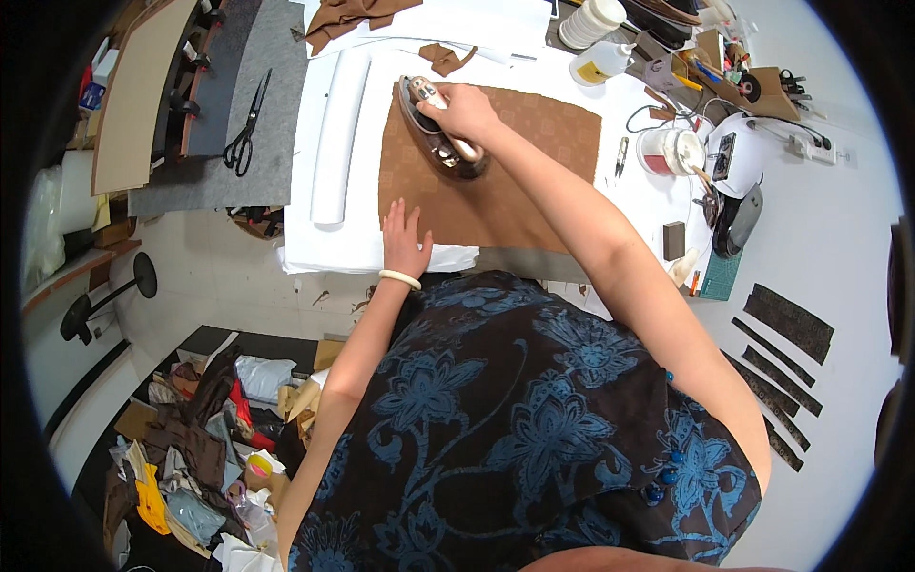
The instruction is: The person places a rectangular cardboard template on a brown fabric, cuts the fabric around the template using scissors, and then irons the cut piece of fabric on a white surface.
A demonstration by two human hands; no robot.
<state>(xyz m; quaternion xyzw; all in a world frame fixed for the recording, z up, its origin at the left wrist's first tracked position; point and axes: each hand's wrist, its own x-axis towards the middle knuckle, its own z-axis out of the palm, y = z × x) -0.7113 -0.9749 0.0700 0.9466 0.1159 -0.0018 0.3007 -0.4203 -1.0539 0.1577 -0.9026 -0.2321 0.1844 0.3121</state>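
Note:
A piece of brown patterned fabric (543, 162) lies spread on the white-covered table. My right hand (462, 112) is closed around the handle of a clothes iron (446, 148), which rests on the fabric's upper left part. Near the fabric's lower left corner my left hand (405, 238) lies flat, its fingers stretched out over the edge of the cloth. The iron's soleplate is hidden beneath its body.
Left of the fabric lies a white paper roll (341, 138); farther left, black scissors (248, 124) rest on grey material. A white tub (667, 151), a squeeze bottle (602, 63) and a dark block (673, 240) stand to the right. Brown scraps (446, 59) lie beyond.

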